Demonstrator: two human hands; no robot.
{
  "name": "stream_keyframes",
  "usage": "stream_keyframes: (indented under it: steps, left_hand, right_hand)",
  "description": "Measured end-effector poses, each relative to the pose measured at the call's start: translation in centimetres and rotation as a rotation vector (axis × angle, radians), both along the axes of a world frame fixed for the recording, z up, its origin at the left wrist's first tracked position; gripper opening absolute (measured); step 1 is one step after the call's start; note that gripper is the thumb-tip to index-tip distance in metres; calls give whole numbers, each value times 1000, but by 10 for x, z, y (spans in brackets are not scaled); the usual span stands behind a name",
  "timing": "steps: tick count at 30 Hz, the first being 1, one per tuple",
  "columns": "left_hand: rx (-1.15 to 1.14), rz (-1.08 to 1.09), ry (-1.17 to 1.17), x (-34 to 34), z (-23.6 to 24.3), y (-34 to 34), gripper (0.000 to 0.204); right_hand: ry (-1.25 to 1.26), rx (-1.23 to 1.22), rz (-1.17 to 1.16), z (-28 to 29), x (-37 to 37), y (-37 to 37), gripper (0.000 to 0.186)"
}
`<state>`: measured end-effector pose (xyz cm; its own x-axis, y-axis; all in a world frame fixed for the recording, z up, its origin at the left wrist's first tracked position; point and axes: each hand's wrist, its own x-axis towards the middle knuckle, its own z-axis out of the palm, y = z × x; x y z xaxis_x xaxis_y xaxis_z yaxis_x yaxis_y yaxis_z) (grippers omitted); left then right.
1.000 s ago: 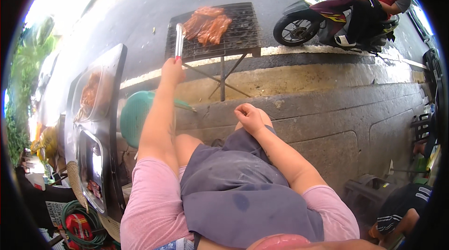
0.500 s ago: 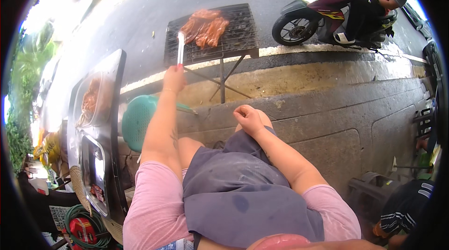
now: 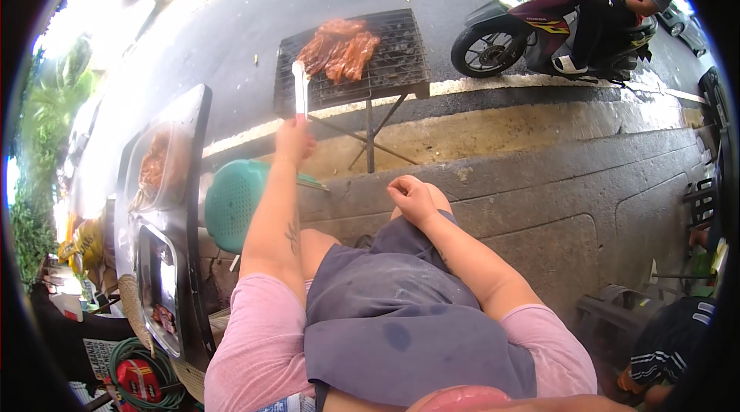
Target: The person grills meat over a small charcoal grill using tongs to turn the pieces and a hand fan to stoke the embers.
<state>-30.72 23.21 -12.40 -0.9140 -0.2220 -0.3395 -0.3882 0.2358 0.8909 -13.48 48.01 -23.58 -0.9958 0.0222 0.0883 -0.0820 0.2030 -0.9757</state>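
Observation:
My left hand (image 3: 294,142) is closed around the red handle of metal tongs (image 3: 301,96), with my arm stretched forward. The tongs' tip is at the near left edge of the reddish marinated meat (image 3: 339,50); whether it touches cannot be told. That meat lies in several overlapping pieces on the left half of a black charcoal grill (image 3: 401,46) on thin crossed legs. My right hand (image 3: 412,200) rests by my right knee, its fingers curled in with nothing visible in them.
To the left, a table (image 3: 196,127) bears a clear container (image 3: 171,169) of raw meat and a metal tray (image 3: 177,335). A green plastic stool (image 3: 231,208) stands beside my left forearm. Beyond the curb on the right, a person sits on a purple motorcycle (image 3: 532,7). Another person crouches at lower right.
My left hand has drawn the tongs slightly back toward me, and their tip sits lower against the meat's edge. My right hand stays by my knee. The view has shifted a little.

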Motion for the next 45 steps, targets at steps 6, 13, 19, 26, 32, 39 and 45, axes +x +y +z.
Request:
stream_keyframes:
  steps: [6,13,19,26,32,39,45]
  left_hand:
    - [-91,-88,-25,0,8,3,29]
    - [-570,-213,233,-14,4,-33,29]
    - [-41,-84,79,1,43,-9,32]
    - [-352,-251,239,16,31,-10,34]
    - [-579,-318,396,13,16,-29,31]
    - [-516,-309,156,14,57,-5,30]
    - [-650,-336,346,-10,57,-23,31]
  right_hand:
    - [13,18,-6,-2,0,5,14]
    - [-17,-4,13,9,1,1,15]
    - [-10,-20,3,-2,0,1,16]
    - [-47,-26,14,0,1,0,16]
    - [-36,-15,9,5,3,0,17]
    - [-15,-10,-22,-7,1,7,16]
    - [-49,-22,10,3,2,2,15]
